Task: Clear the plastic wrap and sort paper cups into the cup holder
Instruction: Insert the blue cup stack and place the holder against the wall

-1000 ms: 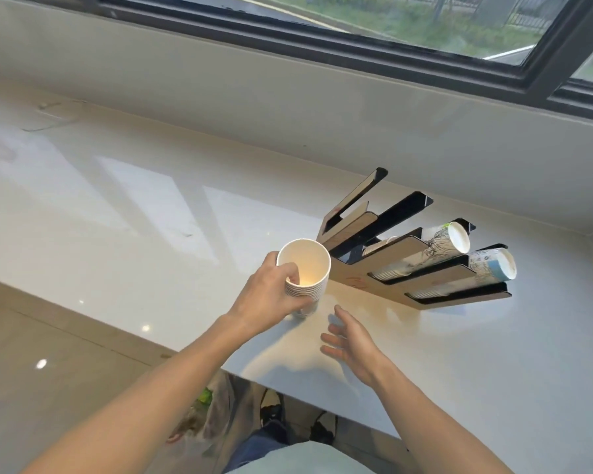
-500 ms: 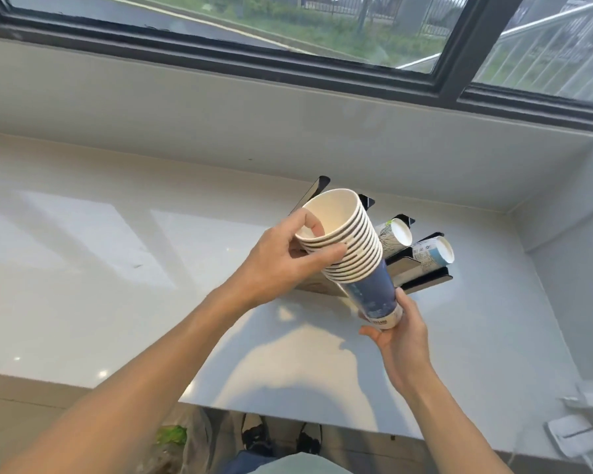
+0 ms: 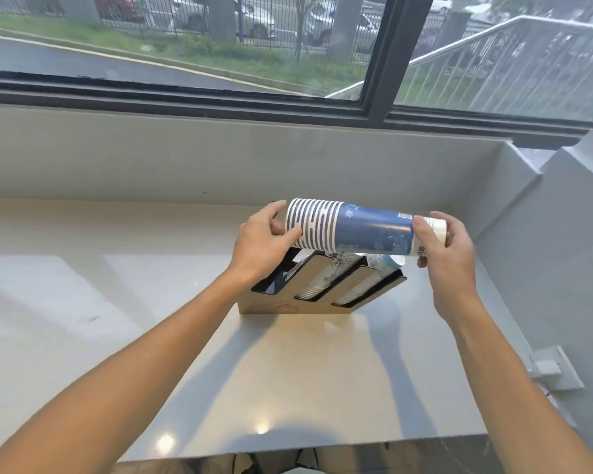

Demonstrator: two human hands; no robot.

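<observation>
One stack of paper cups (image 3: 363, 229), nested, blue-printed outer cup, rims banded white at the left end: held level in the air, lengthwise across the view, directly above the cup holder (image 3: 317, 289). Left hand (image 3: 264, 246): fingers wrapped around the rim end, thumb over the top, gripping; this end likely steadies the loose rims so the nest does not slide apart. Right hand (image 3: 445, 254): fingers closed around the base end, thumb in front, gripping; the two-ended hold reads as a carry that keeps the stack straight while it is lined up with a slot. Cup holder: tan-faced rack with black channels, angled up and away, standing on the counter (image 3: 305, 371) near the wall below the window (image 3: 288, 46). Two of its channels, centre and right, already carry stacks of cups (image 3: 317, 283); the left channel looks vacant, partly hidden by the left wrist, and is the probable destination. Plastic wrap: none visible on the stack or the counter. One white wall socket (image 3: 552, 369) on the right, well apart from the work.
</observation>
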